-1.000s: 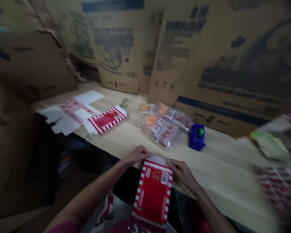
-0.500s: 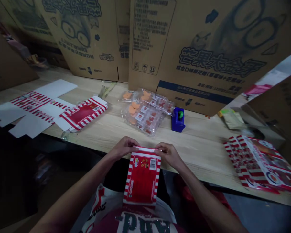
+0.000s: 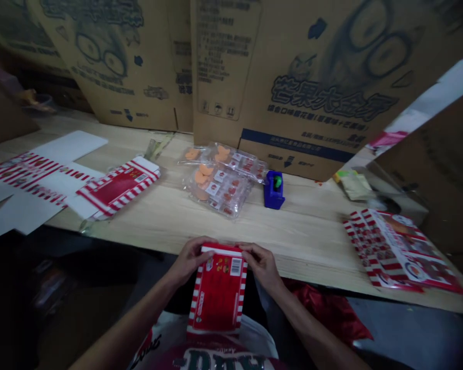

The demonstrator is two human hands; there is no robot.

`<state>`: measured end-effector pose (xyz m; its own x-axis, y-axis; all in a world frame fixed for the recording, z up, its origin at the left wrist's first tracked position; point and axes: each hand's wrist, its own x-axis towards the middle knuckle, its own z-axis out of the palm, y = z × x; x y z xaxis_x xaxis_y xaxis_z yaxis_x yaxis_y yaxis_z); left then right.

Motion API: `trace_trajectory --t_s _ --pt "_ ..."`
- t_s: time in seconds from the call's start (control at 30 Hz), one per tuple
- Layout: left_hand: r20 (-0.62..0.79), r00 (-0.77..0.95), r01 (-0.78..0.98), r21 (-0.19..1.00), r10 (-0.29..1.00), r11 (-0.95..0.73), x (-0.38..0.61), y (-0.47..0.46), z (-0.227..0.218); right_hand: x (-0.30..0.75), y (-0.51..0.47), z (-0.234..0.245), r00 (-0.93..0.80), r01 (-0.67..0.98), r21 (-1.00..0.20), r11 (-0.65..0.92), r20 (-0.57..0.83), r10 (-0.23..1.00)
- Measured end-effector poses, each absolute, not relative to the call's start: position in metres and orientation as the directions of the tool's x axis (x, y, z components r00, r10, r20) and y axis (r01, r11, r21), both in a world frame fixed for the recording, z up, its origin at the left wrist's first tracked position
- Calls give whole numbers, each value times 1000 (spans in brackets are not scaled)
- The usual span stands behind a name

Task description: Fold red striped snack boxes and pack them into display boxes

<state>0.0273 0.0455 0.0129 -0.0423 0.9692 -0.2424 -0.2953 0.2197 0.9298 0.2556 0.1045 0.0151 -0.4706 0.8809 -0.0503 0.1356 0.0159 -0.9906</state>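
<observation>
A red box with red-and-white striped edges (image 3: 217,293) is between my hands, its printed side with a barcode facing up. It rests against my front, below the table edge. My left hand (image 3: 191,261) grips its upper left corner, thumb on the face. At the upper right corner, my right hand (image 3: 260,262) pinches the box with its fingertips. The undersides of the fingers are hidden behind the box. Beyond my hands lie clear plastic packs of orange and red pieces (image 3: 221,190), with a blue tape dispenser (image 3: 273,190) beside them.
Large cardboard cartons (image 3: 293,82) wall off the back of the wooden table (image 3: 293,228). Leftward lie another striped box (image 3: 118,186) and flat unfolded cartons (image 3: 50,172). On the right is a stack of striped printed boxes (image 3: 397,252). Red plastic (image 3: 332,311) hangs below the table.
The view has shifted, so the table things sit further left. My hands have moved slightly down the box's sides, and the left thumb now lies over its face.
</observation>
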Motion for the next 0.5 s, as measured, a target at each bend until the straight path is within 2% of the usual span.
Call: trace_trajectory --t_s 0.07,0.1,0.17,0.23,0.27,0.4,0.5 --pt "-277 -129 -345 913 952 218 34 45 8 261 123 14 -525 139 -990 32 -46 850" --pt "-295 -147 -364 903 944 226 36 46 6 266 140 14 -475 152 -987 49 -30 879" --pt "-318 -144 -388 889 937 242 38 49 4 279 185 17 -211 198 -976 86 43 976" --pt "-320 -140 -404 882 937 241 38 53 5 294 233 21 94 252 -964 90 117 989" --pt "-318 -148 -411 881 937 234 38 55 7 300 255 22 171 273 -959 76 126 977" --pt "-308 -191 -422 883 932 205 35 59 20 303 310 14 233 330 -944 -8 73 970" --pt "-335 -209 -436 873 919 219 33 60 27 293 320 3 249 364 -931 -15 81 965"
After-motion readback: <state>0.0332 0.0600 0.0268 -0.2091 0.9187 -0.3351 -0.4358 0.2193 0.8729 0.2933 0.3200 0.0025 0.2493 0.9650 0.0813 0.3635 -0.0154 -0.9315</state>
